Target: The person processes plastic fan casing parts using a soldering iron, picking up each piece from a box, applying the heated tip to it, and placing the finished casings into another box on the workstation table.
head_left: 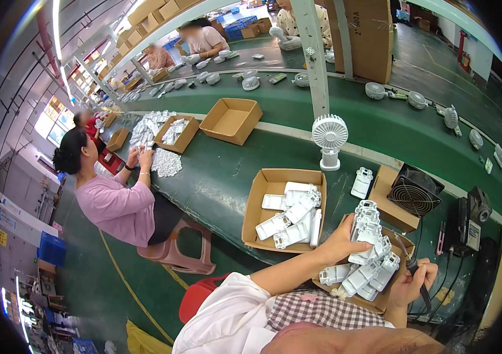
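My left hand point(340, 243) is closed around a stack of white plastic housings point(366, 221), above a cardboard box point(381, 302) with more such housings point(375, 274) in it. In my right hand point(414, 284) is a soldering iron point(411, 263), its tip pointing up and away beside the box. A single white housing point(362, 183) lies on the bench just beyond the stack. To the left, an open cardboard box point(249, 221) contains several white housings point(291, 218).
A white handheld fan point(330, 138) stands upright ahead. At right are a black cooling fan point(414, 192), tweezers point(441, 238) and a black power unit point(463, 224). A co-worker in pink point(115, 200) sits left. Beyond runs a green conveyor point(286, 97) carrying fan parts. A metal post point(313, 59) rises ahead.
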### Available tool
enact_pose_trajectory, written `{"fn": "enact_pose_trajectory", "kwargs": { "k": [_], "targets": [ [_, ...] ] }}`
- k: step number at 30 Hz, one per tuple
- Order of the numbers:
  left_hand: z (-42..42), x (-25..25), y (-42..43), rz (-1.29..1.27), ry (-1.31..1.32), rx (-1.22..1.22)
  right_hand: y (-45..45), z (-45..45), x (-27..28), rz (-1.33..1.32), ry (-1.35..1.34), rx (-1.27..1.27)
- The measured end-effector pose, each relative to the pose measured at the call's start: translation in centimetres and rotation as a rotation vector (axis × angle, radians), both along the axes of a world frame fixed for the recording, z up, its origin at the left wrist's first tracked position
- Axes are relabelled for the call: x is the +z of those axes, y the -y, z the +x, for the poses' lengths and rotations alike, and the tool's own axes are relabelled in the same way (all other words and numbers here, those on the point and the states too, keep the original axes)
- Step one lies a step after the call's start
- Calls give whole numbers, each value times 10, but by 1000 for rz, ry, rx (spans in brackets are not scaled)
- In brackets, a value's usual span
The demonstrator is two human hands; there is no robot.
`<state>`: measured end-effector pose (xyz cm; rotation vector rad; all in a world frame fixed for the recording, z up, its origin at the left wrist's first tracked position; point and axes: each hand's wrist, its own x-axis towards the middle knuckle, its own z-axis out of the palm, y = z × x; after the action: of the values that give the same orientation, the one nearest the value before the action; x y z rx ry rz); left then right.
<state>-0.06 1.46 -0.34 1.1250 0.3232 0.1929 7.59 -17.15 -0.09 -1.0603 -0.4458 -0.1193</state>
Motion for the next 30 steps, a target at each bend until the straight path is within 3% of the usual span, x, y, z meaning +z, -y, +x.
{"fn": "enact_pose_trajectory", "kwargs": {
  "k": [30],
  "targets": [
    [2, -4, 1, 5, 32, 17, -3, 2, 2, 28, -1, -17]
  ]
}}
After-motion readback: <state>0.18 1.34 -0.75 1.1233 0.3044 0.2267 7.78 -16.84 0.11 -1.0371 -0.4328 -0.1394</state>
